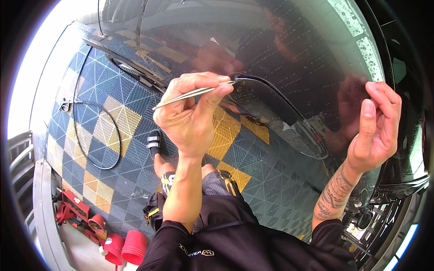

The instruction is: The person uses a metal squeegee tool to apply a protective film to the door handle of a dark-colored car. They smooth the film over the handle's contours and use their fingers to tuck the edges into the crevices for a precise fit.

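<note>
Apparently Early On

The left hand clamped slim silvery metal tweezers, tips at the ten-o'clock end (grip unclear) of a curved glossy black strip; its four-o'clock run seemed untouched. At three o'clock, the right hand looked empty, fingers apart.

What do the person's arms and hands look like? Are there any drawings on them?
Yes! The right forearm has a tattoo of dark lines and wavy bands. The left forearm shows no drawings on this side. Both sleeves are short and black. The left hand and right hand wear no gloves.
</note>
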Available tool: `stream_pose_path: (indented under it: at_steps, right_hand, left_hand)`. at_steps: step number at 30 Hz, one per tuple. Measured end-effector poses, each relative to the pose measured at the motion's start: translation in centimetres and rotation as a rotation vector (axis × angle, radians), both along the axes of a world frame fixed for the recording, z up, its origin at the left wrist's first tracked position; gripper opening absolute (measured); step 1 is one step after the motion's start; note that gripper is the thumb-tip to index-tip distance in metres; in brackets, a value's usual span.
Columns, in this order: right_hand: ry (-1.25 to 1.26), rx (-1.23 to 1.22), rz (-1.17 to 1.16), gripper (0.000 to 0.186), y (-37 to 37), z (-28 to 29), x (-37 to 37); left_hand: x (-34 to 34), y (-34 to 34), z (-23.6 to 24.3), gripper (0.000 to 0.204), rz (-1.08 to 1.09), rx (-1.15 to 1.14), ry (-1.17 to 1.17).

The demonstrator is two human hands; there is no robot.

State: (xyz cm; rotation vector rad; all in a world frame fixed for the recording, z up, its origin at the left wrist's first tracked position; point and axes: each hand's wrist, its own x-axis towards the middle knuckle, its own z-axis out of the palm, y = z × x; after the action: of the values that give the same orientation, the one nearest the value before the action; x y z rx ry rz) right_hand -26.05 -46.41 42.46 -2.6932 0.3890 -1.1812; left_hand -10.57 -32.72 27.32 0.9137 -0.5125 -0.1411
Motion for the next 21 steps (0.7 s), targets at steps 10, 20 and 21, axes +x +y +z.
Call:
stream_pose_path:
  at_steps: [10, 20, 21]
  right_hand:
    - [-0.001, 0.0, -0.014, 0.016, 0.09, -0.03, 0.1]
    - [-0.005, -0.005, -0.008, 0.016, 0.06, -0.02, 0.19]
    - [-0.009, -0.003, -0.007, 0.016, 0.0, -0.05, 0.18]
  left_hand:
    - [0.44, 0.22, -0.34, 0.015, -0.016, 0.032, -0.078]
    - [0.13, -0.08, -0.5, 0.016, -0.011, -0.053, -0.036]
    - [0.05, -0.03, -0.47, 0.016, -0.003, -0.03, -0.033]
